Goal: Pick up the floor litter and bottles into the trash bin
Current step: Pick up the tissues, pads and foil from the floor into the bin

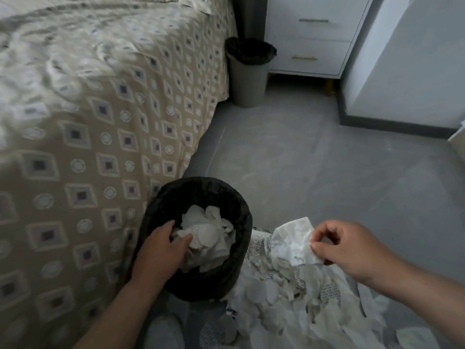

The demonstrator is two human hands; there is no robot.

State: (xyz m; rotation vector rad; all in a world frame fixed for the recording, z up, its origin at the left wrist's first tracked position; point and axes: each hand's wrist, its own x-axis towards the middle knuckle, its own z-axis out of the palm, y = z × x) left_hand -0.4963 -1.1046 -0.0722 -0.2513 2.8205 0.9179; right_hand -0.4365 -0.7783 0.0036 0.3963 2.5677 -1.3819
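With fingers [327, 231] of right hand [352, 248], pinching crumpled tissue [294, 243] over litter pile [289, 298]; with left hand [161, 250], touching paper [208, 233] in trash bin [201, 183], perhaps gripping, cannot tell.

Fingertips of the left hand [161, 248] are sunk among the crumpled paper [206, 233] in the black-lined bin [234, 197]; grip or mere touch cannot be told. The wrist covers part of the bin's near rim. Both forearms run out of view at the bottom. The right hand [344, 245] hides one corner of the white sheet [294, 240] it pinches. The floor paper pile [289, 306] is cut by the bottom edge, its print too small to read. The bed cover [100, 122] is blurred at upper left. The second bin [247, 79] is dark inside, contents unclear. A white object [459, 142] is clipped at the right edge, unidentifiable.
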